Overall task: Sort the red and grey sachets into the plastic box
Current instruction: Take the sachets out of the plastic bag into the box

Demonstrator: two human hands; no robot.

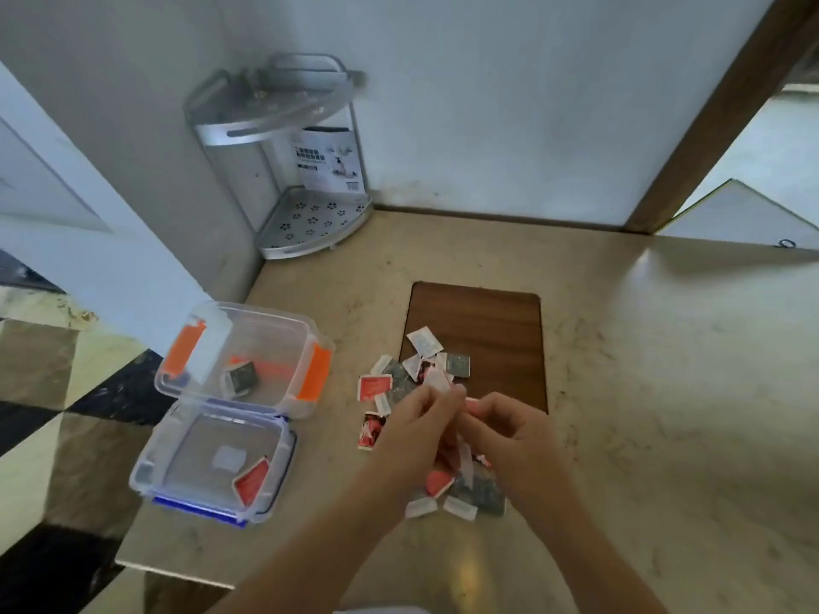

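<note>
A pale, marbled stone counter fills most of the view, smooth and faintly glossy, ending at a white wall behind. A dark wooden door frame runs diagonally up the right side. In the back left corner stands a two-tier metal corner shelf, its lower tray pierced with flower-shaped holes and a printed card leaning inside it. A rectangular dark wooden board with rounded corners lies flat on the counter, directly beyond the hands.

At the counter's left edge sit two clear plastic boxes, touching. The farther box with orange clips holds a grey sachet on its floor. The nearer box with blue clips holds a red sachet in its right corner.

The loose pile of sachets spreads from the board's near left corner onto the counter and under both hands: small flat squares and rectangles of red, speckled grey and white foil or paper, some overlapping. Several lie just below the wrists.

The left hand and right hand meet over the middle of the pile, well to the right of the boxes. Their fingertips are drawn together around a thin white strip or sachet edge; motion blur hides which hand actually pinches it.
</note>
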